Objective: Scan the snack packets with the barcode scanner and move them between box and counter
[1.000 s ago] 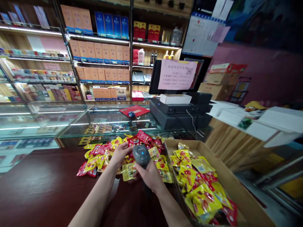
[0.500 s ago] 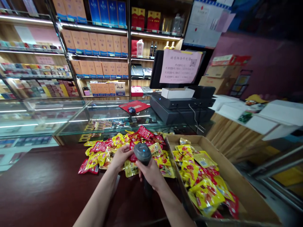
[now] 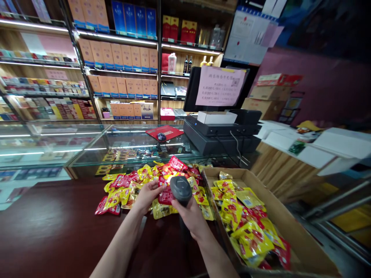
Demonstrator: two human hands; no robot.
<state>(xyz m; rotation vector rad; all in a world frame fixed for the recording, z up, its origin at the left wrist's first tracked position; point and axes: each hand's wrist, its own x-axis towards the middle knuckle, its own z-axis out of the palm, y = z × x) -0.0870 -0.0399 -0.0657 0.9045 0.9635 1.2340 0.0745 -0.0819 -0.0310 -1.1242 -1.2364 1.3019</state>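
My right hand [image 3: 191,216] is wrapped round a dark barcode scanner [image 3: 181,189], its head tipped towards the pile. Just left of the scanner, my left hand [image 3: 148,197] pinches a red snack packet [image 3: 165,195]. Part of that packet is hidden behind the scanner head. Around and beyond both hands lies a loose heap of red and yellow snack packets [image 3: 121,195] on the dark counter [image 3: 63,231]. To the right stands an open cardboard box [image 3: 278,197] holding several yellow and red packets [image 3: 252,241].
Behind the heap is a glass display case [image 3: 130,135] with a mouse [image 3: 161,136] on a red mat [image 3: 174,132]. A monitor [image 3: 193,87] with a pink notice stands above a black cash drawer [image 3: 217,141]. Stocked shelves [image 3: 124,69] line the back wall.
The scanner and my right hand have moved slightly right. More of the red packet in my left hand now shows beside the scanner. The blue light on the scanner's head no longer shows.
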